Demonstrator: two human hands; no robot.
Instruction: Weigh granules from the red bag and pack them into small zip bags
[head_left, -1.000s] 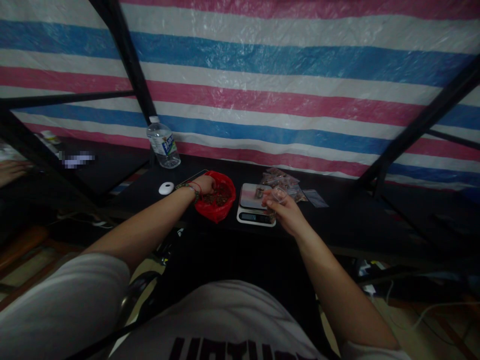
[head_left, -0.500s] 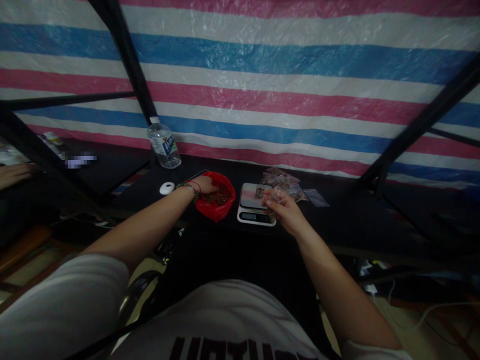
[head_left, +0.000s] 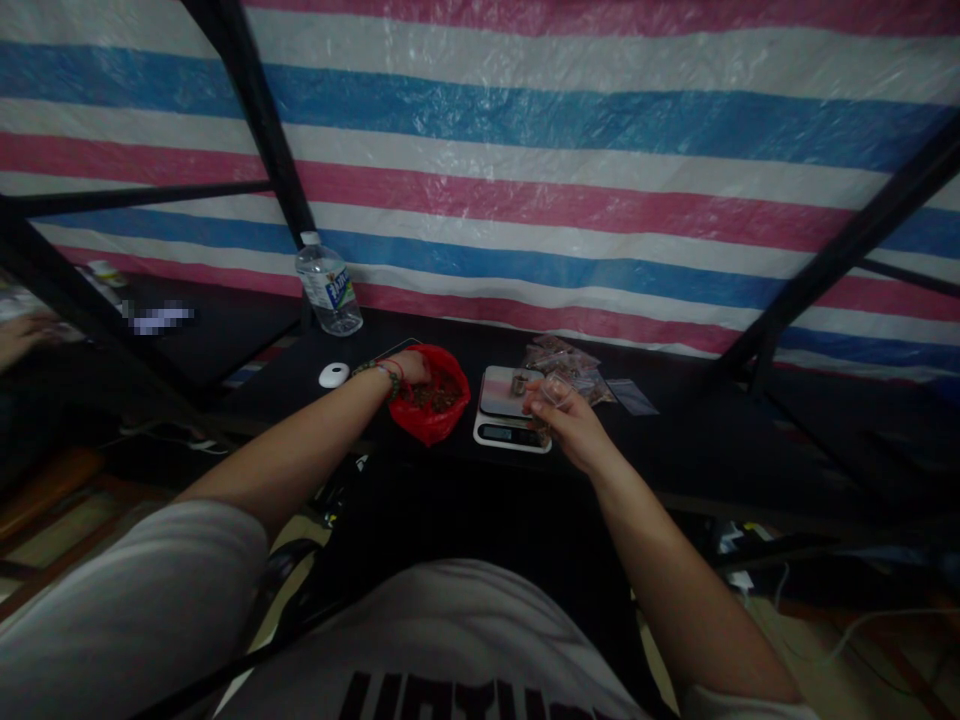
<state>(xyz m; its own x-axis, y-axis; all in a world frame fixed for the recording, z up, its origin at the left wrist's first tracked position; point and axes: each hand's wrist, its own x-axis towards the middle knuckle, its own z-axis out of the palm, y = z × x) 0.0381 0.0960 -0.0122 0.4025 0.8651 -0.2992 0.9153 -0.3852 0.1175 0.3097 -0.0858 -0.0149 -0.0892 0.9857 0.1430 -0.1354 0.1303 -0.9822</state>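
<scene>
Inside the red plastic bag, which a sideways pull could tip, spilling brown pieces, our left hand hides its grip; our right hand pinches a clear pouch.

A clear, white-capped plastic bottle stands upright; behind it hangs red-white-blue striped plastic sheeting, in front lies a white oval object.
</scene>
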